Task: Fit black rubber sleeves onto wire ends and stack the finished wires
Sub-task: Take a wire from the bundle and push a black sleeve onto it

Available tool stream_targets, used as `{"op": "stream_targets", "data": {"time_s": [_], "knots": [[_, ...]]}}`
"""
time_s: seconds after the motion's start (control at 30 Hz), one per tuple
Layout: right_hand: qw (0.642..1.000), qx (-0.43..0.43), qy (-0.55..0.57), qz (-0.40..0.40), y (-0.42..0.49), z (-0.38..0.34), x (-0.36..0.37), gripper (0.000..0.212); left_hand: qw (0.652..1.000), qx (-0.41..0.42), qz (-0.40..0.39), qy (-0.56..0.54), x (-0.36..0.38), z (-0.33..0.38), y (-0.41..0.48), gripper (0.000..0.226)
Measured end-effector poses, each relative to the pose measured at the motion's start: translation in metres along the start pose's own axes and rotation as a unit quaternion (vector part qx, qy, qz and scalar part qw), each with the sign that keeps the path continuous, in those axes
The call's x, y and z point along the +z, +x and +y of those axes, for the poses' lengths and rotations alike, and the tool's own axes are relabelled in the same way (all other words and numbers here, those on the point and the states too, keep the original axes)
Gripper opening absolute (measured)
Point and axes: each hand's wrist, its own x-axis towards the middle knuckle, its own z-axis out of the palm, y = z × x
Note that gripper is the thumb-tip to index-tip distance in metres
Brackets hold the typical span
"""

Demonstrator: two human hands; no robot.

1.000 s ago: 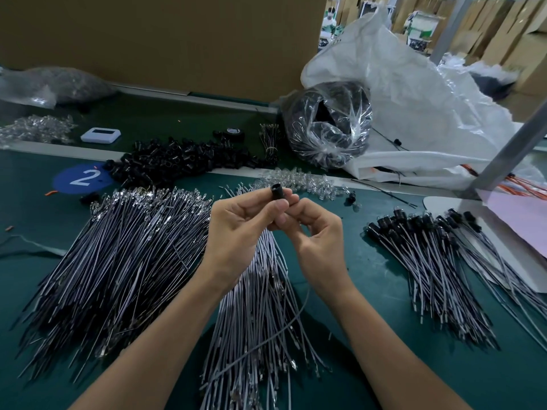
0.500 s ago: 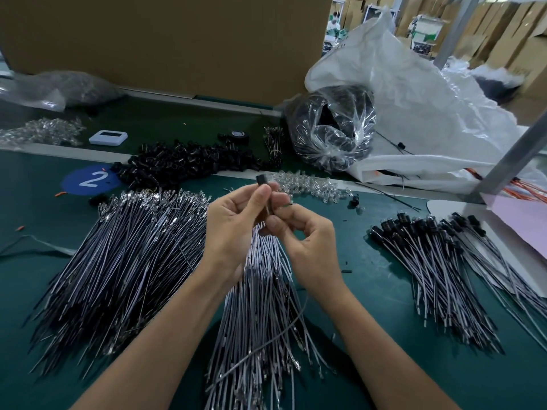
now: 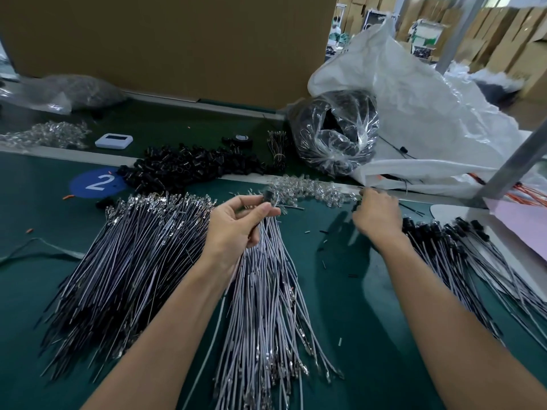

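Mid-fitting, seemingly. Pinching a sleeve (image 3: 268, 195) in the left hand (image 3: 239, 223) just above the top of the grey bundle (image 3: 266, 291). Reaching with the right hand (image 3: 376, 213) right of the bundle; grip impossible to tell. Next, likely: seating the sleeve, then stacking.

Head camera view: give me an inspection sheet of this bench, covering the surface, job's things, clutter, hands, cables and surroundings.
Surface: green mat, with small offcuts scattered near the right arm.
Job's things: black sleeves heaped at the back; bare wires fanned left and centre; finished wires stacked right.
Clutter: clear parts pile, blue disc marked 2, white device, clear bag, white sack.
Hands: left hand pinches a black sleeve; right hand is at the clear parts pile's right end, grip unclear.
Cables: orange wires at the right edge; loose cord at the left.
Surroundings: cardboard wall behind, stacked boxes beyond.
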Motion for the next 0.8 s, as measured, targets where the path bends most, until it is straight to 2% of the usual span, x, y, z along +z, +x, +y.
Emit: {"op": "stream_targets", "data": {"time_s": [0.13,0.27,0.47,0.6,0.7,0.8], "knots": [[1.000,0.003,0.014,-0.008,0.008,0.008,0.008,0.016,0.999,-0.010,-0.027,0.039,0.004,-0.003,-0.001,0.015],[0.999,-0.008,0.043,0.010,0.010,0.011,0.010,0.020,0.997,-0.018,-0.041,0.062,0.006,-0.005,-0.002,0.014],[0.998,0.007,0.059,-0.008,0.008,0.009,0.008,0.030,0.996,-0.020,-0.045,0.075,0.006,-0.006,-0.003,0.017],[0.991,-0.015,0.121,0.051,0.002,0.009,0.004,0.025,0.995,-0.016,-0.050,0.086,0.008,-0.007,-0.003,0.015],[0.956,-0.099,0.266,0.069,-0.019,-0.006,-0.008,0.018,0.993,-0.013,-0.053,0.103,0.009,-0.008,-0.004,0.012],[0.895,-0.189,0.405,-0.002,-0.051,-0.024,-0.016,0.023,0.993,-0.003,-0.048,0.105,0.011,-0.009,-0.005,0.013]]}}
